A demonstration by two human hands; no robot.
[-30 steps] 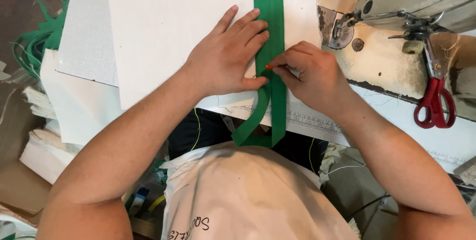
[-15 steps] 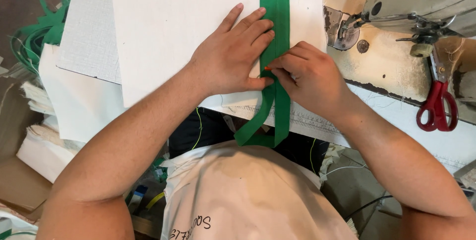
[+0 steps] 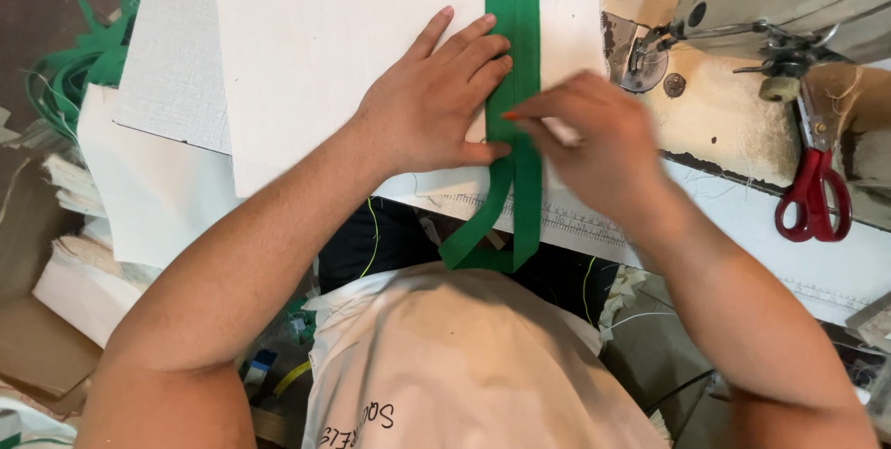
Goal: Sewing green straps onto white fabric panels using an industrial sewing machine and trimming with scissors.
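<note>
A green strap (image 3: 513, 4) runs down a sheet of white fabric (image 3: 325, 50) on the sewing table and folds into a loop hanging over the near edge. My left hand (image 3: 432, 101) lies flat, fingers spread, pressing the fabric and the strap's left edge. To the right of the strap my right hand (image 3: 594, 147) is blurred; its fingertips pinch the strap's right edge at about mid-height.
A sewing machine (image 3: 742, 13) stands at the upper right, its presser foot just right of the strap. Red-handled scissors (image 3: 815, 198) hang on the machine bed. More green strap (image 3: 74, 69) is piled on the floor at the left, beside stacked white pieces (image 3: 102, 254).
My right hand has lifted and shifted up along the strap, now blurred with motion. The left hand has stayed pressed in place.
</note>
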